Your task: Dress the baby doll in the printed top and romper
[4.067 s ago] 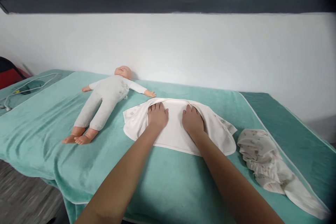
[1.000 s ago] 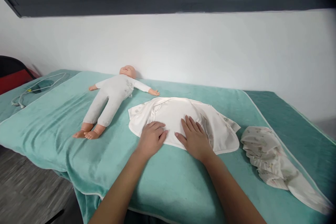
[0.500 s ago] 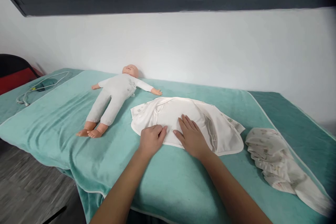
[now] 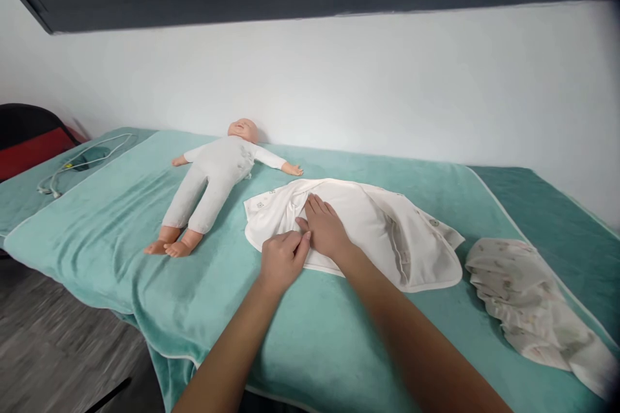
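1. Both of my hands are on the white garment (image 4: 363,206), which lies spread on the green cover (image 4: 310,335) under and just beyond them.
2. My left hand (image 4: 282,259) is curled at the near hem, thumb pressed to forefinger; it looks pinched on the cloth there, though the grip itself is partly hidden.
3. My right hand (image 4: 325,226) is laid on the cloth just beyond and right of the left, fingers straight and side by side, gripping nothing that I can see.
4. To work this cloth well, I judge that my left hand should be a quiet anchor while my right fingers press flat and stroke away from it; pushing towards the pinch would bunch the creases.
5. Right of my right hand, a raised fold (image 4: 400,248) stands open; a sweep that way could catch it, so a light touch suits.
6. Beyond and left of my left hand lies a doll (image 4: 216,161), one arm stretched to just beside the garment's far edge, where it narrows my room.
7. Well right of my right hand, a crumpled printed cloth (image 4: 513,290) lies near the garment's corner.
8. Far left, a cable (image 4: 57,193) lies well out of my way.
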Demonstrator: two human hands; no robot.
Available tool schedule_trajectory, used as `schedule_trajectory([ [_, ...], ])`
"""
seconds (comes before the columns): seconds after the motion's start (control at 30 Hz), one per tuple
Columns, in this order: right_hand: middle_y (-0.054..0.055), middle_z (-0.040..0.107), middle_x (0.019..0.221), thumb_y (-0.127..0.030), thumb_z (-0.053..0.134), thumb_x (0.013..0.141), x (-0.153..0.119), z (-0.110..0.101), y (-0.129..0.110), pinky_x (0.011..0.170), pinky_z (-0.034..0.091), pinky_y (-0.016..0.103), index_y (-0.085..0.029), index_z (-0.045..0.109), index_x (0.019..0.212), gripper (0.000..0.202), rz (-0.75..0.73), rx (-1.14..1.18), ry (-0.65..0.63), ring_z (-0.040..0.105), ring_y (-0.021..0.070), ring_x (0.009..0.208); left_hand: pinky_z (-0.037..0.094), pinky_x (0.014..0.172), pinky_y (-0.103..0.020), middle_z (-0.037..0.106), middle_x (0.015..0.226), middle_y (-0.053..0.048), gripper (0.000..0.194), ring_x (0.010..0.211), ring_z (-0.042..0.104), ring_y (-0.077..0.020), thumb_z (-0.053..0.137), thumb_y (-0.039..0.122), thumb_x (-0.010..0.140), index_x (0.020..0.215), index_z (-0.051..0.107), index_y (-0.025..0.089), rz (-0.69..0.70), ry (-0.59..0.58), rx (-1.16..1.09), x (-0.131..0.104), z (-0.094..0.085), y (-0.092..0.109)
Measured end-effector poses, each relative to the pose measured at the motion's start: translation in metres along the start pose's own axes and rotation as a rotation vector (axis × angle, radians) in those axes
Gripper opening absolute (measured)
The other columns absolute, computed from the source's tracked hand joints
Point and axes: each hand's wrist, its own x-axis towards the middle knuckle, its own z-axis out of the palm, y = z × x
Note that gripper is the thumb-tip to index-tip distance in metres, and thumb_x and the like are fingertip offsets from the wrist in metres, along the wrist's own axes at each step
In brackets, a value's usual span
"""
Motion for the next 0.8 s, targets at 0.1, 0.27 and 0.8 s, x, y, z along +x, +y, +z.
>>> schedule_trajectory([
  [0.1, 0.016, 0.023, 0.164, -0.043, 0.023, 0.105, 0.019, 0.002, -0.004, 0.125, 0.017, 0.041, -0.001, 0.033, 0.155, 0.066, 0.001, 0.031, -0.027, 0.016, 0.025, 0.154, 0.028, 0.055, -0.029, 0.053, 0.052, 0.001, 0.043, 0.05, 0.047, -0.0102, 0.045, 0.03, 0.101, 0.059, 0.046, 0.019, -0.002, -0.005, -0.006, 0.0, 0.0, 0.0],
  [0.27, 0.015, 0.026, 0.163, -0.045, 0.025, 0.104, 0.031, 0.004, -0.005, 0.125, 0.016, 0.042, -0.002, 0.031, 0.155, 0.067, -0.018, 0.055, -0.025, 0.017, 0.0252, 0.154, 0.029, 0.056, -0.028, 0.054, 0.053, 0.001, 0.043, 0.051, 0.048, -0.0102, 0.043, 0.032, 0.101, 0.06, 0.046, 0.019, -0.025, -0.036, -0.005, -0.001, 0.001, 0.0],
  [0.8, 0.013, 0.024, 0.164, -0.047, 0.027, 0.104, -0.006, -0.01, 0.088, 0.124, 0.02, 0.041, -0.005, 0.034, 0.155, 0.066, 0.202, -0.082, 0.055, 0.021, 0.0229, 0.153, 0.028, 0.058, -0.029, 0.058, 0.059, -0.001, 0.039, 0.057, 0.05, -0.0118, 0.046, 0.029, 0.099, 0.062, 0.051, 0.019, 0.011, -0.14, -0.007, -0.002, -0.006, 0.005],
])
